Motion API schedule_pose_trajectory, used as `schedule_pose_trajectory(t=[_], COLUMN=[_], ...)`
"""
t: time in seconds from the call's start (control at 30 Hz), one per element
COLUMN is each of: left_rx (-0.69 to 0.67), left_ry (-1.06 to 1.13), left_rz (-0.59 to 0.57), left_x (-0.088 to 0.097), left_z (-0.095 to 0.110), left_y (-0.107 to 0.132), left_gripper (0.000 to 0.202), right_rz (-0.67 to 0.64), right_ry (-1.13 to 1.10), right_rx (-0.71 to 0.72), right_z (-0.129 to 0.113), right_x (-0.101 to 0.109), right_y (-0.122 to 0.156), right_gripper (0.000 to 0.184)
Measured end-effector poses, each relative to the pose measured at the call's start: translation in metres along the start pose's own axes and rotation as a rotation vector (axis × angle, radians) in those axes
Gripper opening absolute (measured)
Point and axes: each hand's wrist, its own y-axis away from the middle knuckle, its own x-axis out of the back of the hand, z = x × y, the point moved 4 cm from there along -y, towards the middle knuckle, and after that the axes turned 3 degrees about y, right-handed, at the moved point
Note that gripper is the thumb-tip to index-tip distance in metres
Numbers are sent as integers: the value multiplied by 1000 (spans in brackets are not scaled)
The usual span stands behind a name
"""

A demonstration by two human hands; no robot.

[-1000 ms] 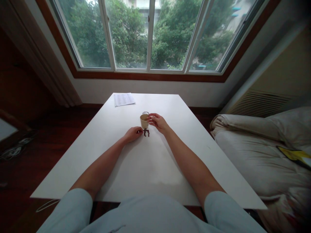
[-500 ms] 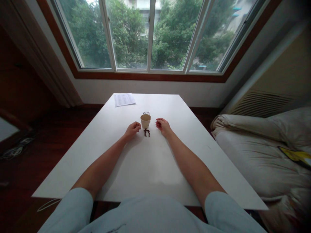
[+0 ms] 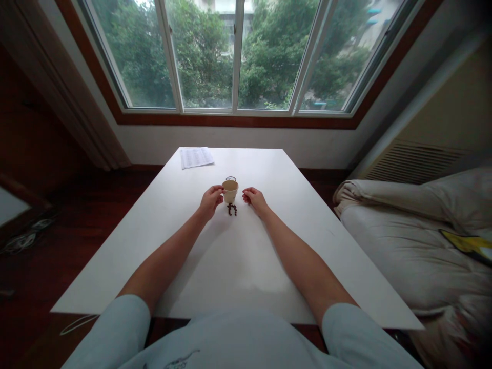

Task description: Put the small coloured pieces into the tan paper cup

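A beige paper cup (image 3: 230, 192) stands upright on the white table (image 3: 246, 271). My left hand (image 3: 211, 200) is at the cup's left side, its fingers curled and the fingertips closed at the rim. Just right of the cup, apart from it, is my right hand (image 3: 255, 199), with bent fingers drawn together; whatever may be between the fingertips is too small to make out. Directly in front of the cup lie small dark brown beans (image 3: 232, 209), set out in an arch-like shape. Behind the cup a thin dark ring-like outline (image 3: 231, 178) shows, partly hidden by it.
Printed paper sheets (image 3: 197, 157) lie at the table's far left corner. A light-coloured sofa (image 3: 376, 246) stands to the right of the table, with a yellow and black item (image 3: 467, 245) on it. Beyond the table is a wide window (image 3: 234, 61); cables (image 3: 23, 238) lie on the floor at left.
My left hand has moved up and inward to the cup's rim. My right hand has shifted slightly left, closer to the cup. The cup and the beans look unmoved.
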Motion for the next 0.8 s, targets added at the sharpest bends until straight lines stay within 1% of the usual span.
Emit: schedule_pose_trajectory(t=[0.13,0.27,0.47,0.8], left_rx=[42,52,75,35], left_ry=[32,33,45,2], left_rz=[-24,-85,-180,-182], left_x=[-8,-16,-20,-21], left_z=[9,16,17,17], left_y=[4,9,12,12], left_gripper=[36,40,46,50], right_rz=[-2,-10,-18,-19], right_ry=[26,56,106,131], right_rx=[25,41,55,54], right_z=[1,2,5,1], right_x=[1,1,1,-1], right_y=[-1,-1,-2,2], right_gripper=[23,23,24,23])
